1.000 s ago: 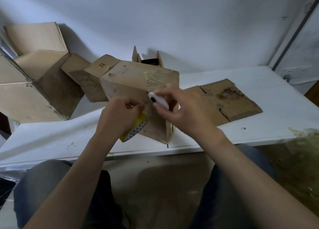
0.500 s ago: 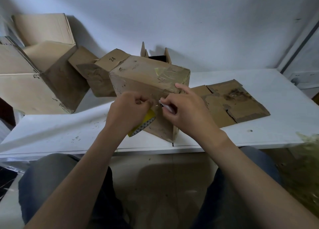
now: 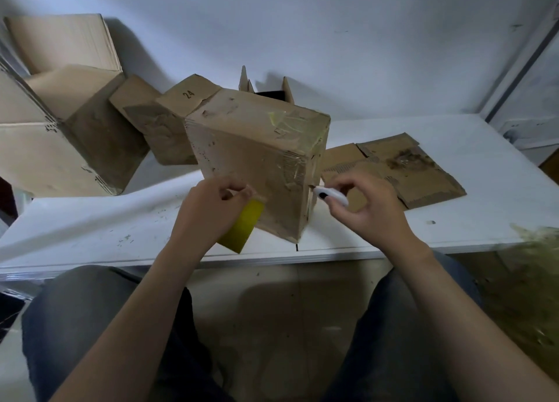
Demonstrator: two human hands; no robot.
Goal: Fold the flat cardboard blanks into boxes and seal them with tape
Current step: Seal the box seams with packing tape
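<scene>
Two hands work at one tilted box (image 3: 257, 159), which rests on a lower edge on the white bench (image 3: 90, 229), its broad near face leaning toward the person, likely so that face is easy to reach. The left hand (image 3: 211, 211) is at the lower left of that face, fingers curled round a yellow tape roll (image 3: 242, 229); thumb and forefinger seem to pinch the tape end against the cardboard, though the strip itself is too clear to make out. The right hand (image 3: 369, 214) is at the box's right near edge, clamped on a white cutter (image 3: 329, 196) whose tip touches that edge, where glossy clear tape wraps the corner. By my reading, the roll is held taut so the cutter can sever the strip: a sealing step, well on for this box. Just right of the box lies a flat blank (image 3: 393, 171), not yet folded. Left of the box stand several made-up boxes (image 3: 60, 135), and directly behind it an open box (image 3: 272, 91) with flaps up.
</scene>
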